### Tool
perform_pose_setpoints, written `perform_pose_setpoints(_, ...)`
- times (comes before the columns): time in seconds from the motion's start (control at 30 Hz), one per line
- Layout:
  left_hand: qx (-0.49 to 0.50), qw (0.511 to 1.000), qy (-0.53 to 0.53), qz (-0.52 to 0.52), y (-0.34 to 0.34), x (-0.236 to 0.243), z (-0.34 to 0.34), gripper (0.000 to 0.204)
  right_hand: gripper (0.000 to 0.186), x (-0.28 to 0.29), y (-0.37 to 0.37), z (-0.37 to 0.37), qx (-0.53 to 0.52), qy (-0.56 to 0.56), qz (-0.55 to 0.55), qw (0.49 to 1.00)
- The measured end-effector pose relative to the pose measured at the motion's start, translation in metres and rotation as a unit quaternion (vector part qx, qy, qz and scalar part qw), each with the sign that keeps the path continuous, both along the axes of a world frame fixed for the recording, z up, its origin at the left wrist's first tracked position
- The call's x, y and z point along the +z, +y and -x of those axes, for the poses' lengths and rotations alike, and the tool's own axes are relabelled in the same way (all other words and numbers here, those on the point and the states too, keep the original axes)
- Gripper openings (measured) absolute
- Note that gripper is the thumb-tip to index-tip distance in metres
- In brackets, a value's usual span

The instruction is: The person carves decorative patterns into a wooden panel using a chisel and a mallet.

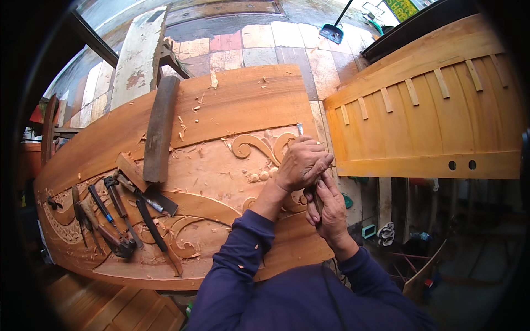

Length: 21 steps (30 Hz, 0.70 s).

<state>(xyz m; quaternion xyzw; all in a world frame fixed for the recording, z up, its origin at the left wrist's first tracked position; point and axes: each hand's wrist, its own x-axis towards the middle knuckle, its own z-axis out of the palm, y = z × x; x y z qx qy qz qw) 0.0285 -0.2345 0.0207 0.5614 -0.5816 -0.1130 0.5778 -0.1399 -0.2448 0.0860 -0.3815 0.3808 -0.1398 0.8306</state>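
Both my hands close round one slim tool, apparently a carving chisel, over the right end of a carved wooden panel (243, 88). My left hand (302, 163) is the farther one and wraps its front part. A small pale-blue and white piece (300, 128) shows just beyond the left fingers; I cannot tell whether it belongs to the tool. Closer to me, my right hand (329, 212) grips the dark handle (317, 203). The hands hide most of the tool and its cutting edge. Beside them, raised scrollwork (251, 144) stands out from the panel, with wood chips scattered around.
Several chisels and mallet-like tools (118, 207) lie on the panel's left part. A dark wooden bar (162, 129) rests across its far side. Another slatted wooden panel (419, 116) stands at right. A blue dustpan (331, 34) is on the tiled floor behind.
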Motion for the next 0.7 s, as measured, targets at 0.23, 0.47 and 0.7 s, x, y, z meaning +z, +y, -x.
perform_pose_setpoints(0.23,0.074,0.991,0.099,-0.047,0.006,-0.004,0.000,0.047,0.051,0.003,-0.012,-0.014,0.019,0.001,-0.078,0.997)
perform_pose_setpoints(0.47,-0.033,0.996,0.059,0.064,0.002,0.005,-0.001,0.039,0.044,-0.011,0.005,-0.003,-0.027,-0.009,0.053,0.998)
perform_pose_setpoints(0.7,0.032,0.998,0.003,-0.049,0.007,0.001,0.001,0.037,0.043,0.001,-0.013,-0.012,0.019,0.011,-0.033,0.999)
